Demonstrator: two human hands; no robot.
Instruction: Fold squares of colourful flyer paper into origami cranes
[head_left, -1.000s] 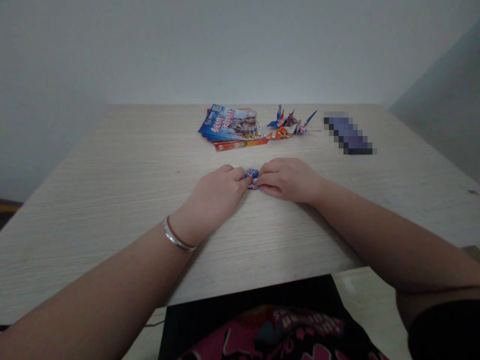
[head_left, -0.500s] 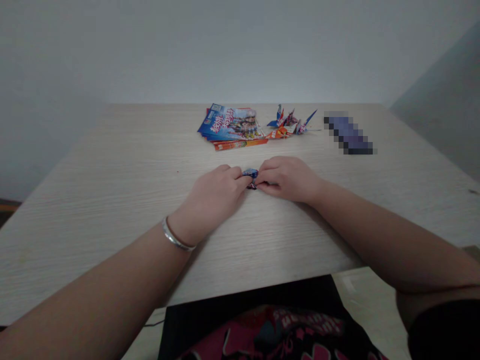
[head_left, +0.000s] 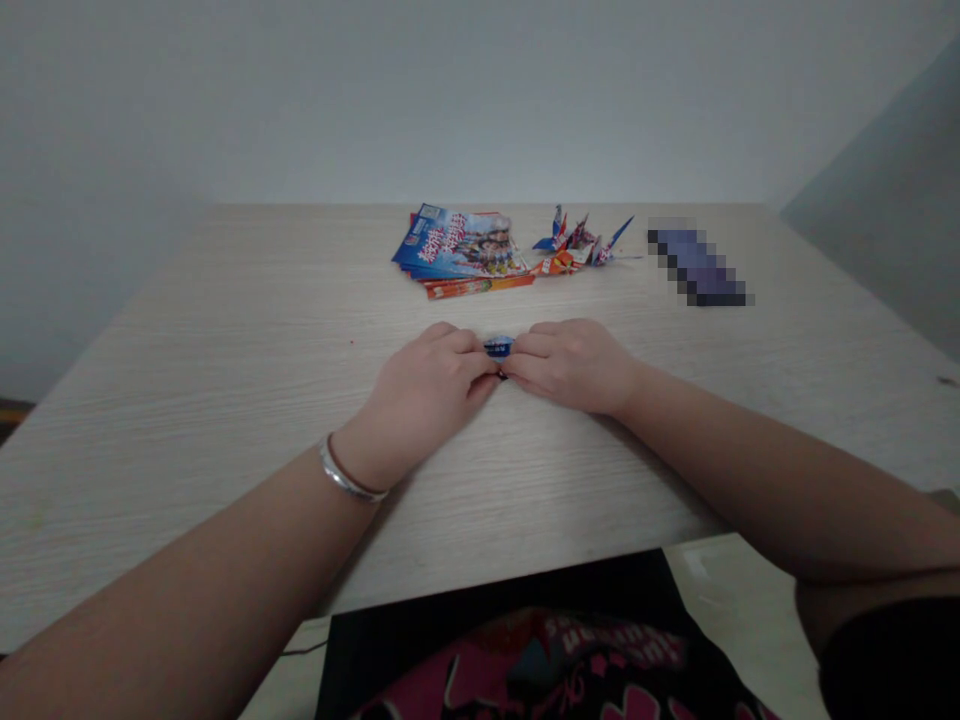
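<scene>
A small folded piece of blue printed paper (head_left: 498,346) is pinched between my two hands over the middle of the table. My left hand (head_left: 435,375), with a silver bangle at the wrist, grips its left side with the fingertips pressed together. From the right, my right hand (head_left: 570,365) closes its fingers on the other side. The fingertips of both hands meet at the paper's near edge. Most of the paper is hidden under the fingers, so its full shape does not show.
Beyond my hands lies a stack of printed leaflets (head_left: 457,245), blue on top with orange edges. Several folded paper cranes (head_left: 574,250) sit to its right. A blurred-out dark flat object (head_left: 697,268) rests farther right on the pale wooden table (head_left: 247,300). A wall stands behind.
My right hand has shifted slightly down and left, and its fingers now cover more of the folded paper. My left hand stays on the paper almost unmoved.
</scene>
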